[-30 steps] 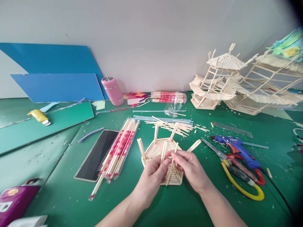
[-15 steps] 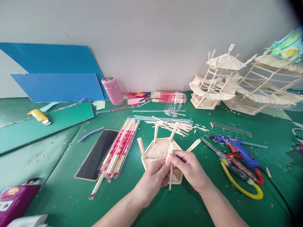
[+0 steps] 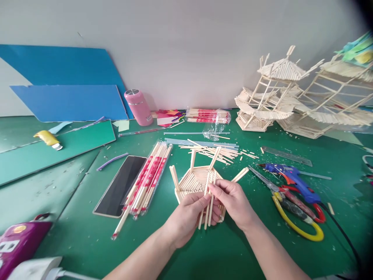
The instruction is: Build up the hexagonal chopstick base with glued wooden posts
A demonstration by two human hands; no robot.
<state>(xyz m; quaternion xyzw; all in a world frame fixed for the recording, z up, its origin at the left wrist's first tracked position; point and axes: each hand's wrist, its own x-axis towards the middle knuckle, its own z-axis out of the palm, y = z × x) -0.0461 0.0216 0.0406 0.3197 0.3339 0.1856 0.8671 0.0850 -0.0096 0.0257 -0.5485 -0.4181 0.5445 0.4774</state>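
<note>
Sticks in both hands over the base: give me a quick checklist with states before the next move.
1. Sticks pinched by left hand and right hand: ok.
2. Stick ends aligned evenly: not ok, lower tips staggered.
3. Base flat on the mat, uprights standing: ok.
4. Glue gun within reach on the right side: ok.
5. Glue on the sticks: cannot tell.
6. Scissors apart from the hands: ok.

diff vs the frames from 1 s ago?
Both hands have drawn slightly toward the body. The left hand and right hand now pinch a few wooden sticks side by side; earlier a single stick showed. The hexagonal stick base, glue gun and scissors stay put.
</note>
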